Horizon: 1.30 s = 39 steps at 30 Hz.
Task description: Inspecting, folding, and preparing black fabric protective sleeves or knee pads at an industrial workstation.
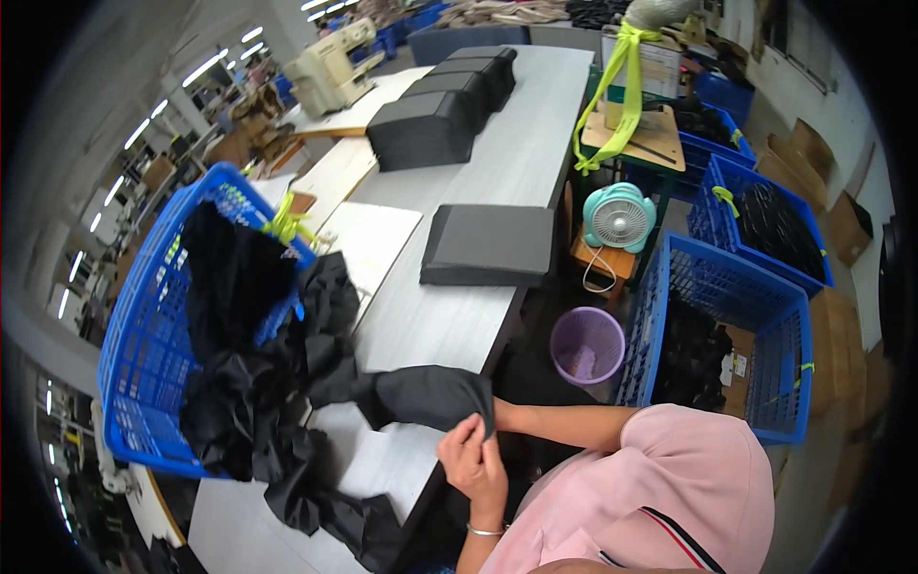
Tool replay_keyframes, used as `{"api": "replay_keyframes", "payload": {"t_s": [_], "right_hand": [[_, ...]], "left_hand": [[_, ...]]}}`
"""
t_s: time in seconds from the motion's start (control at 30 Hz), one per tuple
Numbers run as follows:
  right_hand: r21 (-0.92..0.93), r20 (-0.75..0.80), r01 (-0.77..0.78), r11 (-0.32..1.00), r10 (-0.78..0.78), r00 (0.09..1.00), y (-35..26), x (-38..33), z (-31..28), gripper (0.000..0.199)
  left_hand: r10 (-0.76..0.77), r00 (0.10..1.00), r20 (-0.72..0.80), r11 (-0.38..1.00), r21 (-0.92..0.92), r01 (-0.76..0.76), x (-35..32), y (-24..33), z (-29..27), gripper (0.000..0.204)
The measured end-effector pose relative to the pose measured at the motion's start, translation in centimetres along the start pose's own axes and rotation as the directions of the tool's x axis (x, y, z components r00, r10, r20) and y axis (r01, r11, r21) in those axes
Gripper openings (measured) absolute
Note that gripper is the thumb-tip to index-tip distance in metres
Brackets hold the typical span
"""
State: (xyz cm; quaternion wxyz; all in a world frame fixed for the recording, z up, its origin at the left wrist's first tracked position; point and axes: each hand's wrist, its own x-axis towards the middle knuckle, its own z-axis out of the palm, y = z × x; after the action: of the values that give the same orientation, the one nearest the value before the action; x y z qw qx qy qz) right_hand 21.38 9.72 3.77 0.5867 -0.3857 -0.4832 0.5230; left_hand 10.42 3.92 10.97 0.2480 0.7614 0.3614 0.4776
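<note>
Black fabric piece (430, 394): left hand (470, 459) fingers pinched on edge; right hand (490, 413) grips underneath, mostly hidden.

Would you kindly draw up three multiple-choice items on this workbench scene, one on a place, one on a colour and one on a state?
1. Where does the small fan stand?
A. on a low wooden stool right of the table
B. inside the blue basket on the table
C. on the grey stack of pieces

2. What colour is the waste bin on the floor?
A. green
B. purple
C. red

3. How is the dark fabric piece at the table edge?
A. folded on a stack
B. hanging from a hook
C. pinched by both hands

Answers: 1 A, the fan sits on the stool beside the table. 2 B, its mesh wall is purple. 3 C, the left hand and the right hand grip its end.
</note>
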Motion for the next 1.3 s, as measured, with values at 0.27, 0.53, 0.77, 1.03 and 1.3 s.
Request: {"api": "replay_keyframes", "payload": {"t_s": [0.27, 0.53, 0.77, 1.03, 1.3], "right_hand": [[0.782, -0.063, -0.063, 0.62, 0.179, 0.982, 1.7, 5.6, -4.5, 0.038], [0.734, 0.031, -0.131, 0.666, 0.16, 0.987, -0.4, 3.0, -8.0, 0.053], [0.406, -0.287, -0.022, 0.914, 0.15, 0.946, -6.3, -2.5, -10.8, 0.048], [0.435, -0.401, 0.083, 0.896, 0.11, 0.91, -1.6, -5.0, -15.9, 0.048], [0.506, -0.387, -0.014, 0.862, 0.242, 0.89, -3.9, -7.2, -20.0, 0.05]], "left_hand": [[0.157, 0.932, 0.325, 0.954, -0.293, -0.059, -2.0, 1.7, 4.3, 0.015], [0.001, 0.949, 0.315, 0.965, -0.25, 0.082, 0.7, 1.3, 5.3, 0.045], [-0.05, 0.78, 0.624, 0.634, -0.583, 0.507, 5.7, 0.0, 8.2, 0.098], [-0.219, 0.848, 0.482, 0.794, -0.416, 0.442, 5.9, 2.0, 13.8, 0.012], [-0.183, 0.79, 0.585, 0.837, -0.329, 0.438, 4.8, 3.4, 16.8, 0.005]]}}
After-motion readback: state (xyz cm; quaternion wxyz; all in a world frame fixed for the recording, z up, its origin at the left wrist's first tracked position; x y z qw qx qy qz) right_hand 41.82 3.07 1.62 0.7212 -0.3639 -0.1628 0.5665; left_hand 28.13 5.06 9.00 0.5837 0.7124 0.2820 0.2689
